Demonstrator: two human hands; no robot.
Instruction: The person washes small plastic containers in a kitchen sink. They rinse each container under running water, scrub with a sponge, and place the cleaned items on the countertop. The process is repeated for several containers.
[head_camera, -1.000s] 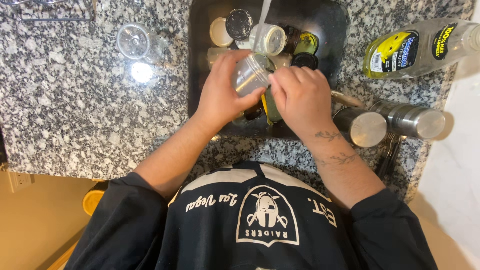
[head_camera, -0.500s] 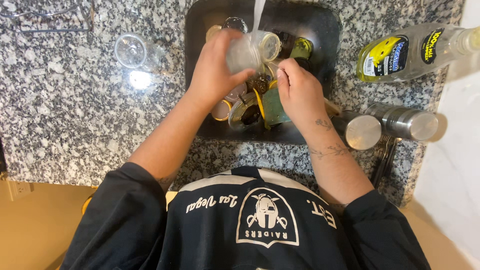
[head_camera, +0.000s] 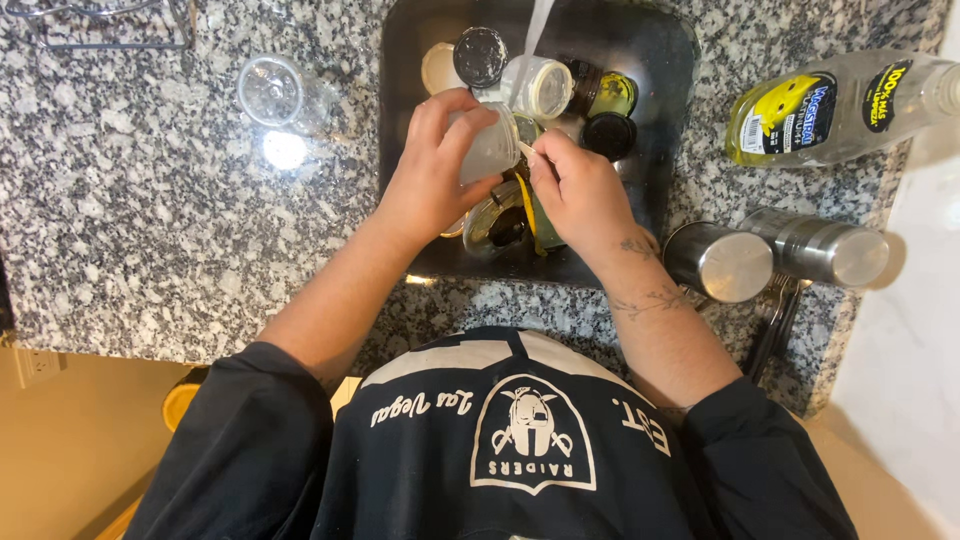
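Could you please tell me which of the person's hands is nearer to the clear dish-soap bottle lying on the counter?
Right. The right hand is over the sink, between the soap bottle and the left hand, which holds a jar farther away.

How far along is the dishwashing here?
Done, it seems: one clear glass stands on the counter. In hand: the left hand holds a small clear jar over the sink, the right hand at its mouth. Left: several jars and lids lie in the sink under running water.
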